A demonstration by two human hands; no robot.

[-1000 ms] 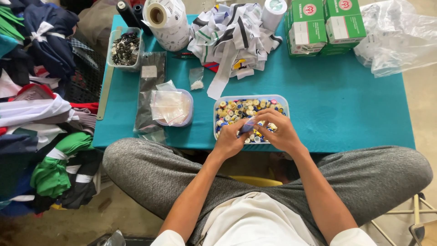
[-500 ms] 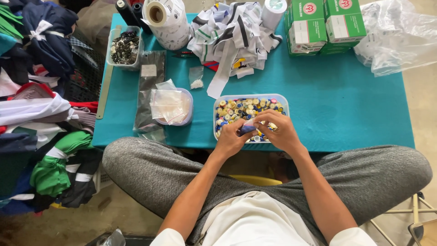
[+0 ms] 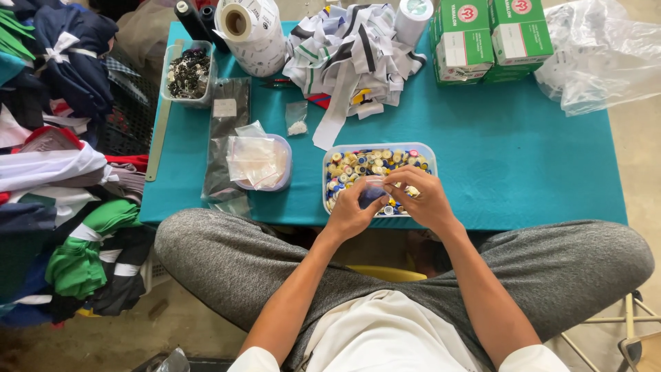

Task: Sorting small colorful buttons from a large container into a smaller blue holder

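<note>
At the near edge of the teal table, both hands are meeting over a clear plastic tub filled with small round buttons in yellow, white and blue; the left hand is curling its fingers around a small clear bag with something dark blue inside, pinching it from the left; the right hand is gripping the same bag from the other side, fingers bent over its top; the bag is hanging just above the near end of the tub, between the two hands. Just left of the tub, a round bowl is holding folded clear bags; a dark flat packet is lying beside it, partly under it. Farther back, a pile of striped fabric strips is sitting near the middle; a roll of white tape is standing to its left; green boxes are stacked to the right, with crumpled clear plastic beyond them. Folded clothes are piled off the table's left side.
</note>
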